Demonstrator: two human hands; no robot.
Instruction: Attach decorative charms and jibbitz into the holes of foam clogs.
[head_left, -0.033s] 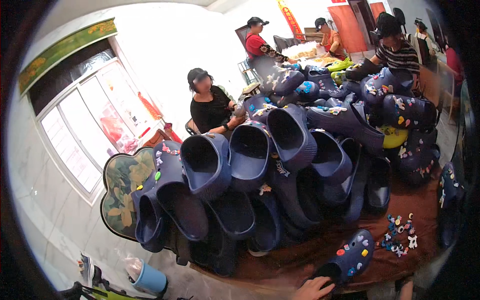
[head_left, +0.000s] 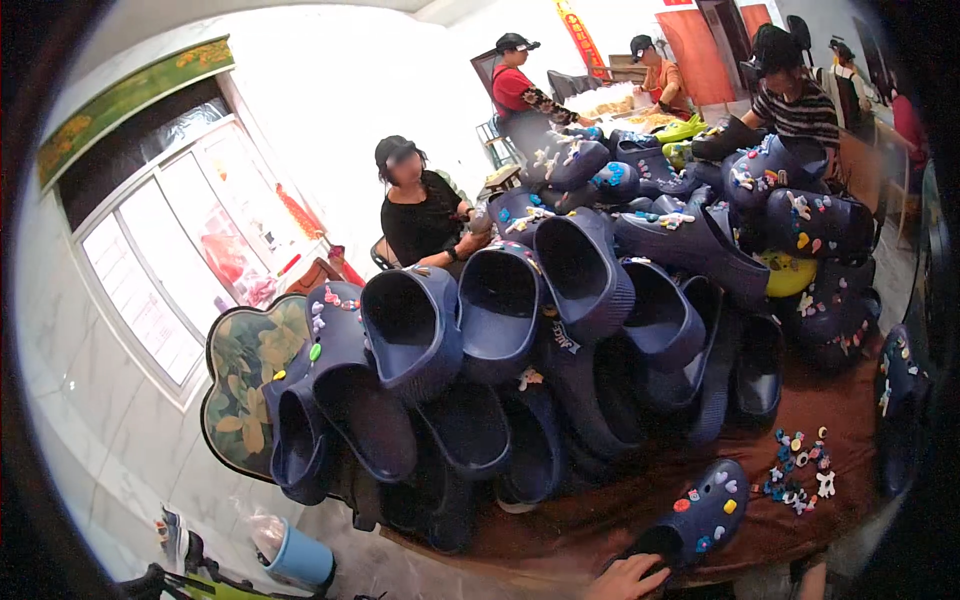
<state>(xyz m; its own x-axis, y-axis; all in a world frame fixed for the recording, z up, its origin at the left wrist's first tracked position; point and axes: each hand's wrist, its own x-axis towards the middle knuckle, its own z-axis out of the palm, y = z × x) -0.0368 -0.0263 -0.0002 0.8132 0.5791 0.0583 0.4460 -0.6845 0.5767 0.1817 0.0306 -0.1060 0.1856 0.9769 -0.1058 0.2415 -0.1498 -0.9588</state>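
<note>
Near the table's front edge lies a navy clog [head_left: 712,510] with several colourful charms set in its toe. My left hand [head_left: 630,578] comes in from the lower edge and grips this clog at its heel opening, fingers curled at the rim. Of my right hand [head_left: 812,580] only a strip of skin shows at the lower edge, to the right of the clog; its fingers are hidden. A small loose heap of shoe charms [head_left: 798,470], blue, white and other colours, lies on the brown table cover [head_left: 745,440] beyond the clog.
A tall pile of navy clogs [head_left: 410,320] covers the table's left and back. Another decorated clog [head_left: 897,410] stands at the right edge. Several people sit or stand beyond, one in a black top [head_left: 425,215]. A blue bin [head_left: 303,555] stands on the floor at lower left.
</note>
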